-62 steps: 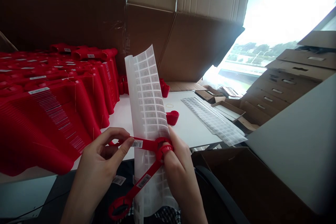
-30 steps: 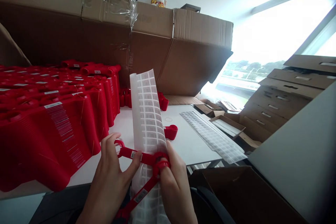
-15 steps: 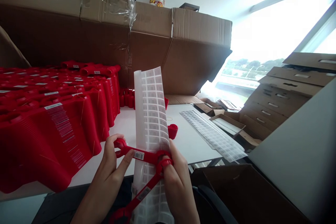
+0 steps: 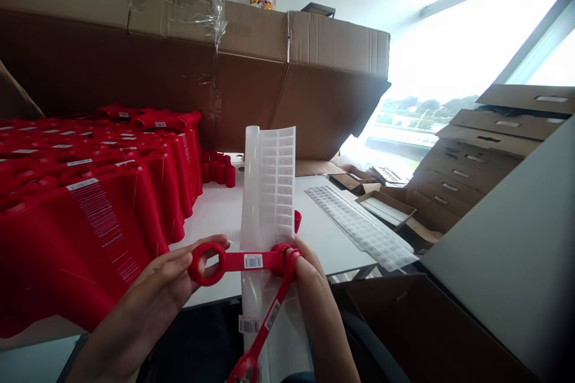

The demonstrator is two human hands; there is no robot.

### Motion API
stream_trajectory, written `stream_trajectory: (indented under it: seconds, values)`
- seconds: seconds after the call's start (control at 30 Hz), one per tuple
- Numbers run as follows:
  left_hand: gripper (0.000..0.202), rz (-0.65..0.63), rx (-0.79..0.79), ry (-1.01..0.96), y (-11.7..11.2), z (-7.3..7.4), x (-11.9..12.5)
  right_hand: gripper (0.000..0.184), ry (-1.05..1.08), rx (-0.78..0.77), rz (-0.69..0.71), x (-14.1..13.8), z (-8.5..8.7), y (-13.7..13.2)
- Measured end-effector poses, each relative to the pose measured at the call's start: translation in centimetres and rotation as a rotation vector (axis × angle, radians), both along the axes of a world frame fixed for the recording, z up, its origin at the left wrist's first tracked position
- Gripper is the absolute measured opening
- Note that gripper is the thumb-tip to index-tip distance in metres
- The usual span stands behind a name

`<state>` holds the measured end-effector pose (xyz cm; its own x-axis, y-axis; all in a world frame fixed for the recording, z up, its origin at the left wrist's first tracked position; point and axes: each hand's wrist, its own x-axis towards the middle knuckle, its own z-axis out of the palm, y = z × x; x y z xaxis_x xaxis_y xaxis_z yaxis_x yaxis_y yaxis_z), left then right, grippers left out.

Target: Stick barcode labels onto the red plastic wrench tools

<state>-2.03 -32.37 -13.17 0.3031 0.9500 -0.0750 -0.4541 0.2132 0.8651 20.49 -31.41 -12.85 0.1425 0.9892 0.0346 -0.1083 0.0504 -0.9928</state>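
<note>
A red strip [image 4: 233,261] with a ring-shaped loop at its end and a barcode label lies across a rolled translucent sheet of label-like cells [image 4: 269,191]. My left hand [image 4: 166,275] has its fingers at the strip's left loop, gripping its edge. My right hand [image 4: 314,287] is closed around the roll and the strip's right end, with the thumb by a red loop. From there a second red strip [image 4: 269,317] with a barcode label slants down to the lower left. Another barcode label [image 4: 248,324] shows on the roll's lower left.
Red pieces with barcode labels are stacked [image 4: 135,203] on the left of the white table [image 4: 215,206]. Small red rolls [image 4: 218,169] stand behind. Gridded sheets [image 4: 359,227] lie at right, near cardboard boxes [image 4: 476,173]. An open carton [image 4: 404,317] sits at lower right.
My left hand has shifted from pinching the strip's band to its left loop, which now faces me. The strip is more level, and the roll stands more upright, slightly further right.
</note>
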Motion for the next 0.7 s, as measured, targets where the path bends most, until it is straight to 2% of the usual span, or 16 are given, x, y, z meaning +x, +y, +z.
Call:
stream_trajectory:
  seconds: [0.13, 0.27, 0.43, 0.6, 0.7]
  values:
    - [0.039, -0.030, 0.037, 0.048, -0.1, 0.2, -0.4, 0.014, 0.077, -0.073, 0.045, 0.1, -0.2, 0.3]
    - [0.046, -0.054, 0.091, 0.049, -0.2, 0.4, -0.4, 0.019, 0.124, -0.107, 0.078, 0.1, 0.0, 0.3]
    - [0.048, 0.065, 0.048, 0.054, -0.6, 0.7, -0.2, 0.022, 0.119, -0.079, 0.076, 0.1, 0.2, 0.1]
    - [0.043, 0.161, -0.006, 0.192, -0.6, 1.1, 0.4, 0.019, 0.023, 0.011, 0.024, 0.0, 0.4, -0.1]
    - [0.041, 0.241, 0.013, 0.281, -0.3, 1.3, 0.9, 0.017, -0.025, 0.043, -0.018, -0.2, 0.5, -0.2]
